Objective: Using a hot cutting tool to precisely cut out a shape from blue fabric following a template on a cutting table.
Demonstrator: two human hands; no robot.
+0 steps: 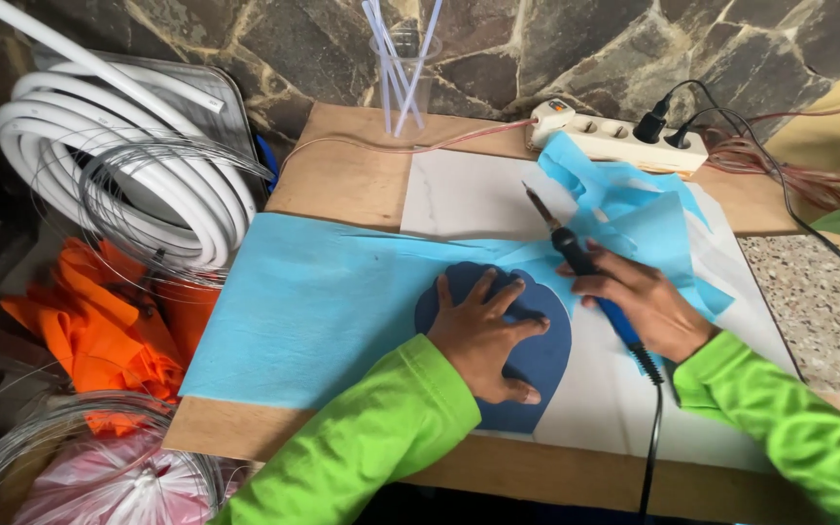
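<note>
Here we record a wooden table carrying a white slab, with a light blue fabric sheet spread from the table's left edge across the middle. On that sheet, near the front edge, lies a dark blue template: flat, with a rounded, lobed top outline and a narrowing lower end, smooth and matte in surface. We note the left hand pressed palm-down on the template, fingers spread apart and flat, the thumb lying toward the front edge. The right hand, just beside the template's right side, has its fingers closed around the blue grip of a soldering iron; the tool is tilted, its dark metal tip pointing toward the back edge and standing above the white slab. Whether the tip touches the fabric we cannot tell. Its black cord runs off the front edge. Loose blue fabric offcuts lie crumpled toward the back right corner, beside a white power strip. A clear cup of straws stands at the back edge. Off the left edge we see a white hose coil and orange cloth.
</note>
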